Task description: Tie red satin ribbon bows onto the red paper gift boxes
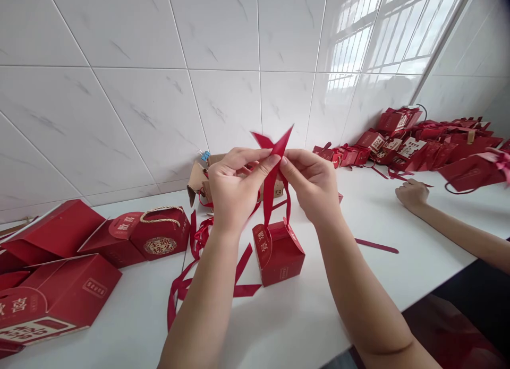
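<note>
My left hand (241, 180) and my right hand (309, 180) are raised close together above the table. Both pinch a red ribbon (270, 194) between thumb and fingers, where its two pointed ends cross. The ribbon runs down to the top of a small red gift box (281, 255) with gold lettering, which stands on the white table. Its strands hang on both sides between my hands and the box. More loose red ribbon (199, 241) lies tangled beside my left forearm.
Larger red boxes (95, 289), one with a rope handle, stand at left. Behind my hands is an opened cardboard box (197, 180). Many red boxes (402, 140) are heaped at far right, near another person's hand (412, 194). A red strip (376, 246) lies on the white table (418, 236).
</note>
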`<state>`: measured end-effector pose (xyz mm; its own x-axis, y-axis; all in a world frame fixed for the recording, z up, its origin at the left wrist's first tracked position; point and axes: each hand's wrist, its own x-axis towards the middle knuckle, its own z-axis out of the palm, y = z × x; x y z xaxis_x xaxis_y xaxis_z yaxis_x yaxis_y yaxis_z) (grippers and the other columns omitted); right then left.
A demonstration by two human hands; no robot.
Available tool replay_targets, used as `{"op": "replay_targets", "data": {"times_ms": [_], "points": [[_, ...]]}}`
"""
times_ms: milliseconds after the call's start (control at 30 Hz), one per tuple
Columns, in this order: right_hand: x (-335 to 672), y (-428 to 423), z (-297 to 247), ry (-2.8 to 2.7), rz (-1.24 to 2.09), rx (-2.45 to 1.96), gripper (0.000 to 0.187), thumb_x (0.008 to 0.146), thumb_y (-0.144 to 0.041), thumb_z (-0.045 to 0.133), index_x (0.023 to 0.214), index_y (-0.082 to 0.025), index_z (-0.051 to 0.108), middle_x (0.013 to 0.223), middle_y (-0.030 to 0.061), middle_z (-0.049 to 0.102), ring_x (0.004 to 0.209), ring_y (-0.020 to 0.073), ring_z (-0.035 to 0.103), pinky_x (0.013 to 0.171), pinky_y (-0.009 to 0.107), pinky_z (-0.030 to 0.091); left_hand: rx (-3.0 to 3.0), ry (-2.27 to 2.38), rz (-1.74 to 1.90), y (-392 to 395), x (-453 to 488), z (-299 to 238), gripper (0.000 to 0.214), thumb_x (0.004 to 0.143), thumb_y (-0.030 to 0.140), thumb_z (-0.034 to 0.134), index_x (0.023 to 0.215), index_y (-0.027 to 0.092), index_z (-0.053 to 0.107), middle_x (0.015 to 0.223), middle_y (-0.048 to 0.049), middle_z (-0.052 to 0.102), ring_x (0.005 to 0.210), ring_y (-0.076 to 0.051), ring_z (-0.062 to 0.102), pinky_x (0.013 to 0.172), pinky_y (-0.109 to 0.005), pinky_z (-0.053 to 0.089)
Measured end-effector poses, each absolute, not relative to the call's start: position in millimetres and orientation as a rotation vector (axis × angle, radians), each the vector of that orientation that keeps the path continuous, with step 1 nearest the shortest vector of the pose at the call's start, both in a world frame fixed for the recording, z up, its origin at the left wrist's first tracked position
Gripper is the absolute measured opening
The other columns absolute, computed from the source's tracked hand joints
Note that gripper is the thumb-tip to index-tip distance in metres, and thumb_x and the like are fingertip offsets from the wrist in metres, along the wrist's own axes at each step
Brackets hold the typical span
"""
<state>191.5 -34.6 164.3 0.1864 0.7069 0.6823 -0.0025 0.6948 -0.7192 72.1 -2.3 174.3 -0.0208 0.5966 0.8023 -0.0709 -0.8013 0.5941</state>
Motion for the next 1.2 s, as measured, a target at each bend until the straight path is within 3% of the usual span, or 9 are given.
{"op": "replay_targets", "data": {"times_ms": [133,233,300,433,567,833,1000,1200], "points": [[194,-38,166,-1.348,0.699,-0.631,0.017,0.083,-0.035,0.062,0.079,-0.019,0.066,0.066,-0.0013,0.057,0.061,0.0106,0.055,0.056,0.024,0.047,1.778,0.581,1.84,-3,72,174,0.016,0.069,0.033,0.078,0.082,0.024,0.074,0.083,-0.0011,0.068,0.072,-0.012,0.061,0.062,-0.023,0.051],[195,-40,168,-1.356,0.807,-0.609,0.02,0.085,-0.036,0.06,0.075,-0.02,0.063,0.061,-0.0026,0.052,0.057,0.0089,0.052,0.053,0.022,0.044,1.72,0.652,1.824,-2,72,174,0.044,0.064,0.035,0.082,0.104,0.027,0.068,0.085,-0.0016,0.067,0.069,-0.011,0.061,0.058,-0.022,0.05],[195,-41,169,-1.359,0.842,-0.618,0.022,0.085,-0.039,0.06,0.074,-0.02,0.06,0.058,-0.0031,0.052,0.055,0.0084,0.051,0.051,0.022,0.043,1.705,0.689,1.81,-1,72,174,0.052,0.061,0.036,0.084,0.109,0.027,0.066,0.083,-0.002,0.067,0.07,-0.013,0.062,0.056,-0.022,0.05],[194,-40,170,-1.319,0.862,-0.651,0.026,0.083,-0.044,0.062,0.074,-0.02,0.059,0.057,-0.003,0.054,0.053,0.0086,0.053,0.05,0.022,0.043,1.811,0.646,1.805,0,75,171,0.016,0.068,0.032,0.079,0.078,0.022,0.071,0.078,-0.0018,0.067,0.072,-0.014,0.063,0.058,-0.024,0.05],[194,-39,170,-1.279,0.872,-0.635,0.022,0.083,-0.04,0.063,0.075,-0.019,0.064,0.06,-0.0018,0.059,0.055,0.0097,0.056,0.052,0.023,0.046,1.971,0.608,2.015,2,75,169,0.008,0.07,0.021,0.076,0.066,0.022,0.07,0.078,0.0,0.065,0.073,-0.013,0.062,0.061,-0.025,0.05],[201,-35,168,-1.234,0.903,-0.637,0.02,0.082,-0.039,0.063,0.081,-0.02,0.071,0.07,-0.0003,0.063,0.064,0.0103,0.059,0.059,0.023,0.05,2.222,0.666,1.883,-9,64,177,0.006,0.074,0.026,0.075,0.079,0.029,0.075,0.09,-0.0025,0.066,0.09,-0.019,0.061,0.075,-0.034,0.053],[212,-32,168,-1.24,0.928,-0.677,0.024,0.081,-0.042,0.064,0.086,-0.02,0.071,0.075,0.0013,0.066,0.066,0.0115,0.061,0.06,0.024,0.052,2.477,0.731,1.769,-15,62,180,0.006,0.074,0.029,0.074,0.079,0.031,0.076,0.103,-0.0027,0.064,0.106,-0.024,0.051,0.092,-0.042,0.046],[223,-28,166,-1.285,0.955,-0.709,0.026,0.081,-0.043,0.064,0.088,-0.02,0.071,0.084,0.002,0.067,0.06,0.0078,0.055,0.051,0.021,0.046,2.678,0.857,1.573,-12,59,175,0.011,0.079,0.031,0.069,0.087,0.036,0.076,0.106,-0.0018,0.062,0.111,-0.026,0.041,0.095,-0.046,0.042]]}}
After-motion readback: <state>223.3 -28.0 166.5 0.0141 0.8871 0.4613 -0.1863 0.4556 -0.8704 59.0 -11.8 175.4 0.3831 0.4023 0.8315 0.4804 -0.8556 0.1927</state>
